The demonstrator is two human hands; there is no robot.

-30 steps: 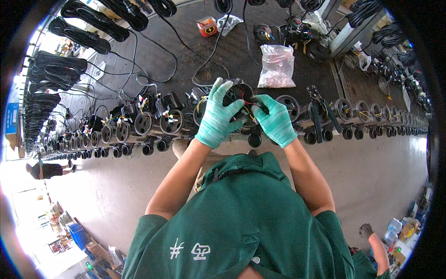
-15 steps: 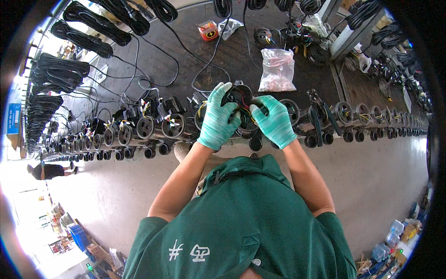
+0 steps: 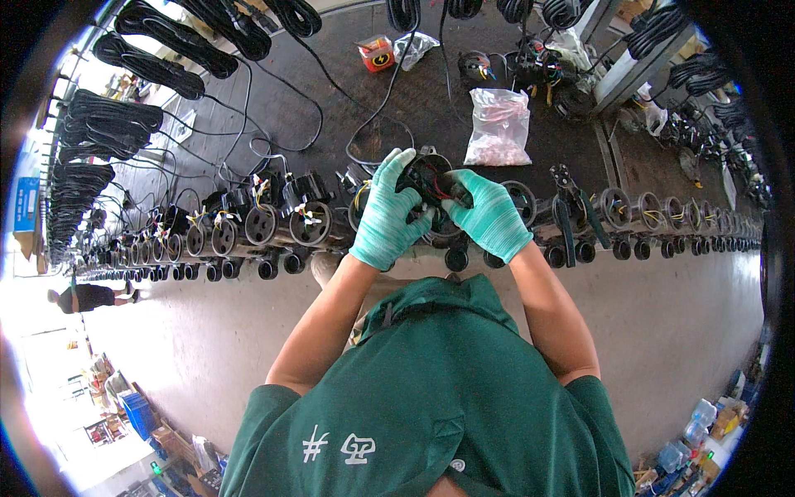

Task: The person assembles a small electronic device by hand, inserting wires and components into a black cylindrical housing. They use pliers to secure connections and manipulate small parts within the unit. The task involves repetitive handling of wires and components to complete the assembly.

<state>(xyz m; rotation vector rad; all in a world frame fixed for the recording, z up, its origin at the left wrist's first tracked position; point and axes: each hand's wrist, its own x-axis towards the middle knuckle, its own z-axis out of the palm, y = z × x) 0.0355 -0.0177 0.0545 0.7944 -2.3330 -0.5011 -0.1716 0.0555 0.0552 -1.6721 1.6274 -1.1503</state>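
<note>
Dark workbench (image 3: 331, 108) fills the upper frame, with a row of black motor units (image 3: 273, 228) along its edge. At centre, the left hand (image 3: 386, 214) and right hand (image 3: 489, 215), both gloved, grip one black motor part (image 3: 426, 178). Above right lies a clear plastic bag (image 3: 499, 128); higher up, a small orange box (image 3: 377, 53).

Both gloves (image 3: 389, 211) are mint green; the motor part (image 3: 426, 178) between them is black with red wires.

We stood in a factory assembly workshop: a long row of motor units (image 3: 248, 228) lined the worktop (image 3: 331, 91), with coiled black cables (image 3: 157, 62) behind.
</note>
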